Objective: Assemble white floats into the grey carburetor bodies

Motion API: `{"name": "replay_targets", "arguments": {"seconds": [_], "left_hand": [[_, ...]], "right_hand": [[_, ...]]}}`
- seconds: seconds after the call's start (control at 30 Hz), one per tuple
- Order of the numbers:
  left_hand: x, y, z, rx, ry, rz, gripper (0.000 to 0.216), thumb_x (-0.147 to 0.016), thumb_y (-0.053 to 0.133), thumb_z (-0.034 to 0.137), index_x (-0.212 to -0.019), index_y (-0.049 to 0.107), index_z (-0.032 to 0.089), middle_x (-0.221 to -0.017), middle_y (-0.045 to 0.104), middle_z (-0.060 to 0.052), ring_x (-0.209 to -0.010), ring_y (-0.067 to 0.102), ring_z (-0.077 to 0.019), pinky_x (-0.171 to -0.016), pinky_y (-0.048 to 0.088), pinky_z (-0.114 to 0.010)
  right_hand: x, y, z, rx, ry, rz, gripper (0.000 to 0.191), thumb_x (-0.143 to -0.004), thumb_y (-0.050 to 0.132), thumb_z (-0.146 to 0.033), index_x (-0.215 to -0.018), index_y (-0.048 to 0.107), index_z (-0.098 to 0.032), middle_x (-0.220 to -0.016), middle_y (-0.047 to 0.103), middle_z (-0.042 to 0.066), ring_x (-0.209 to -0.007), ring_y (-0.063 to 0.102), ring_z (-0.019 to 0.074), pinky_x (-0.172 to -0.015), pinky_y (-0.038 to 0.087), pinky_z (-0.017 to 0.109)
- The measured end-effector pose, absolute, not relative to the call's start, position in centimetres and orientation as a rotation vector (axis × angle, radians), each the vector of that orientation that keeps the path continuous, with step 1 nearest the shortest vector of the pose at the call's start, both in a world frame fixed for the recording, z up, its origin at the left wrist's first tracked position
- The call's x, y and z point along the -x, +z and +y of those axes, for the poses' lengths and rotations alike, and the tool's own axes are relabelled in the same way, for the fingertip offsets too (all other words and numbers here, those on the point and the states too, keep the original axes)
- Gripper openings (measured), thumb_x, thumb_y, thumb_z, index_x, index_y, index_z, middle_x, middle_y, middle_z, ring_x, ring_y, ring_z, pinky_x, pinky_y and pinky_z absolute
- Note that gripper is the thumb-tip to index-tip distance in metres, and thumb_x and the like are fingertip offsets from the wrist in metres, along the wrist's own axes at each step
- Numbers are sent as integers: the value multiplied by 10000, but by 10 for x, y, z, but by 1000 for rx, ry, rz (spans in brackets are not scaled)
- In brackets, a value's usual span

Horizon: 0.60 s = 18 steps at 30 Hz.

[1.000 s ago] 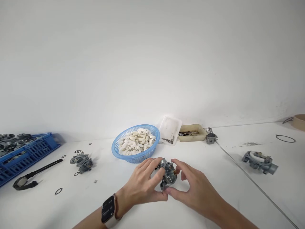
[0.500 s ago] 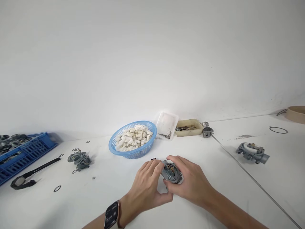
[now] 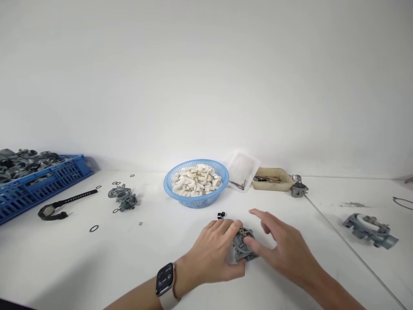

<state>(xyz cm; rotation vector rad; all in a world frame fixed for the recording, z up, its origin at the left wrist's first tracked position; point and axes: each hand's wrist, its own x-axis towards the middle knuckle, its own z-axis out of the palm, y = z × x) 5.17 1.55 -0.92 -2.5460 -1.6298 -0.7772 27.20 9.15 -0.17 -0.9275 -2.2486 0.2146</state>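
Observation:
A small grey metal carburetor body [image 3: 242,246] rests on the white table [image 3: 148,258] in front of me. My left hand [image 3: 214,254], with a smartwatch [image 3: 165,280] on its wrist, is closed round the part's left side. My right hand [image 3: 284,252] hovers over the part's right side with fingers spread and the index finger stretched out; its thumb touches the part. A tiny black piece [image 3: 221,215] lies just beyond my left fingers.
A blue basket [image 3: 196,199] of white curved pieces stands behind. A clear tray [image 3: 242,167], a beige tray [image 3: 270,179], a thin rod [image 3: 348,249], two more carburetor bodies [image 3: 123,197] [image 3: 369,229], a blue crate [image 3: 38,181], a black wristwatch [image 3: 54,209] and loose black rings [image 3: 94,228] lie around.
The part went from held up between both hands to lying on the table. My right hand let go and opened its fingers. The view shifted left.

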Motion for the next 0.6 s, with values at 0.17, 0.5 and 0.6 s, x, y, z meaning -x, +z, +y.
{"name": "replay_targets", "arguments": {"seconds": [0.17, 0.5, 0.6], "left_hand": [[-28, 7, 19, 2704, -784, -1582, 942, -759, 814, 339, -1567, 331, 308, -1449, 589, -126, -1146, 683, -329, -988, 570, -463], [-43, -18, 19, 2660, -695, -1487, 910, -816, 751, 711, -1550, 379, 323, -1293, 635, -109, -1002, 702, -315, -856, 578, -428], [-46, -32, 25, 2588, -619, -1398, 810, -891, 736, 623, -1538, 375, 296, -1268, 635, -107, -952, 704, -295, -778, 583, -391]], "right_hand": [[-292, 13, 120, 1089, 217, -2036, 429, -985, 581, -649, -1210, 665, -293, -722, 595, -31, -558, 550, 162, -554, 532, 284], [-216, 76, 174, 932, 238, -2451, 337, -997, 567, -529, -1131, 725, -263, -927, 738, 37, -760, 666, 207, -695, 563, 331], [-167, 94, 189, 900, 139, -2603, 332, -999, 538, -432, -1178, 733, -231, -1103, 755, 79, -960, 684, 241, -827, 540, 361]]}}
